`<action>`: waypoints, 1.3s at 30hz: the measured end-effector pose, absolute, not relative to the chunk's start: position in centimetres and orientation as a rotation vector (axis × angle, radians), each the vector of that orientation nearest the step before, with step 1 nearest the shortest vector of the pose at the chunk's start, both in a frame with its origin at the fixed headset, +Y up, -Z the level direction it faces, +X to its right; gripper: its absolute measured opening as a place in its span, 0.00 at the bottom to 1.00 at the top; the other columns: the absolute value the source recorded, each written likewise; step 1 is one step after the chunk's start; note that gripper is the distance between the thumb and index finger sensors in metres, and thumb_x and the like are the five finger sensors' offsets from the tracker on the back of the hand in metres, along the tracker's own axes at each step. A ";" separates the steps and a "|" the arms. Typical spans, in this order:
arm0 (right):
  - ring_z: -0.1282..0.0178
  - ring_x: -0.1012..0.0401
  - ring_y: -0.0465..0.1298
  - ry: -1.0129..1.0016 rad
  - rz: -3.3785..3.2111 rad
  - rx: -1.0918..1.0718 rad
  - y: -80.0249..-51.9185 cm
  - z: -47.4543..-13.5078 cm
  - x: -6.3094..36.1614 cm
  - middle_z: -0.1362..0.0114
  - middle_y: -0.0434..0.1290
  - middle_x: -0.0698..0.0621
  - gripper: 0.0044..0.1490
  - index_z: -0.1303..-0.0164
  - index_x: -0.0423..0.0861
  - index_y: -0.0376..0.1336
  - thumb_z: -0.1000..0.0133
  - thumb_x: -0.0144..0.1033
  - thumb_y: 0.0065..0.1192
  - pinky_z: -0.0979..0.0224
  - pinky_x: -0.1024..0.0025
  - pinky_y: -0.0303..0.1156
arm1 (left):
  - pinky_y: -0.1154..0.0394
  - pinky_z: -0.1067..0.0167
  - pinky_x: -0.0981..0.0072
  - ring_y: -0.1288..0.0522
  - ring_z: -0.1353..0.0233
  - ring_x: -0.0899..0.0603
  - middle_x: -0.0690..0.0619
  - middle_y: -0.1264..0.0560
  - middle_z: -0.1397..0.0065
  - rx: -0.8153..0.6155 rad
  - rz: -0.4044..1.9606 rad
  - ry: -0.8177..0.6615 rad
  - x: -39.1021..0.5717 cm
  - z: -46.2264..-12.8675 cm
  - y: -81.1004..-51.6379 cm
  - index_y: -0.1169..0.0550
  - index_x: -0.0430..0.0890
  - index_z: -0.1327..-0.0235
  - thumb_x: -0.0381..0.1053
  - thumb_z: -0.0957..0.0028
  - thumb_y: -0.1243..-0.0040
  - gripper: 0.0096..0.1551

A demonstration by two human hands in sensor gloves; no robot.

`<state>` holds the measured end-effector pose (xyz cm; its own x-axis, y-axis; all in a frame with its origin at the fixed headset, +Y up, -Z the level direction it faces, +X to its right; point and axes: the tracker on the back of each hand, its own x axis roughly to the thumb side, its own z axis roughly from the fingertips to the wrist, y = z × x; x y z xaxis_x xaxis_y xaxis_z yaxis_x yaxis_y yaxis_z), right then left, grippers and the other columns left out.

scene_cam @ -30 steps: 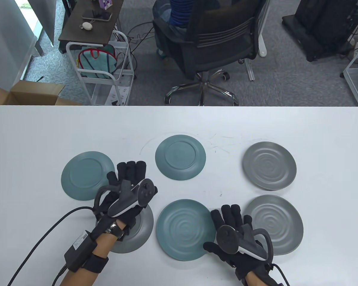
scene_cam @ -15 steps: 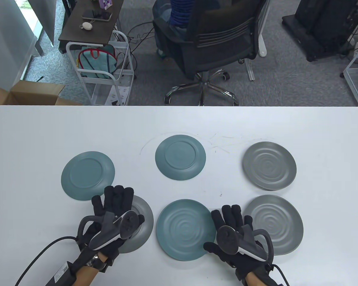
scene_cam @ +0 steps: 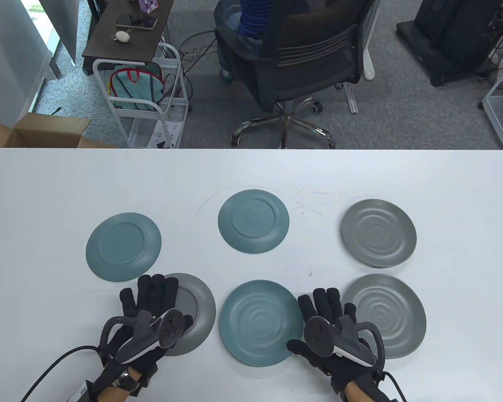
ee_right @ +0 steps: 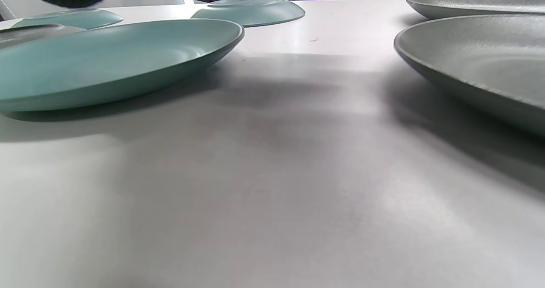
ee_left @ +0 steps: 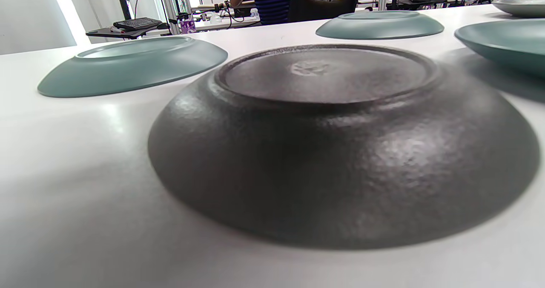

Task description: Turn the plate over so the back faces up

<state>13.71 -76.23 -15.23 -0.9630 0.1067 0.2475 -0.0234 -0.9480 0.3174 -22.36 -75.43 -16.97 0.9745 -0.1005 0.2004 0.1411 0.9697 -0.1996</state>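
Grey plate lies back-up, foot ring showing, on the white surface. Six plates: three teal, three grey. Left hand and right hand lie open, fingers extended, gripping nothing.

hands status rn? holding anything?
Left hand: open, fingers spread over the flipped grey plate, gripping nothing.
Right hand: open, flat between the teal plate and a grey one, holding nothing.
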 end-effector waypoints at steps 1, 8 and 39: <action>0.14 0.38 0.35 0.487 3.013 0.405 -76.2 -15.2 13.7 0.12 0.35 0.36 0.63 0.14 0.46 0.33 0.48 0.71 0.48 0.20 0.29 0.41 | 0.52 0.25 0.23 0.51 0.12 0.26 0.37 0.53 0.12 -0.217 -0.122 -0.192 -22.4 -16.9 -75.5 0.53 0.44 0.11 0.75 0.41 0.59 0.55; 0.14 0.38 0.36 0.485 3.037 0.407 -75.9 -15.2 13.5 0.12 0.36 0.36 0.62 0.14 0.47 0.33 0.48 0.71 0.48 0.20 0.29 0.41 | 0.52 0.25 0.23 0.52 0.12 0.26 0.37 0.53 0.12 -0.234 -0.136 -0.191 -22.6 -17.1 -75.9 0.53 0.44 0.11 0.75 0.41 0.59 0.55; 0.14 0.36 0.46 0.569 3.081 0.730 -75.3 -14.2 4.3 0.12 0.44 0.35 0.61 0.14 0.45 0.38 0.48 0.69 0.49 0.20 0.31 0.48 | 0.52 0.25 0.23 0.52 0.12 0.26 0.37 0.53 0.12 -0.203 -0.136 -0.207 -23.0 -16.8 -75.6 0.53 0.44 0.11 0.75 0.41 0.59 0.55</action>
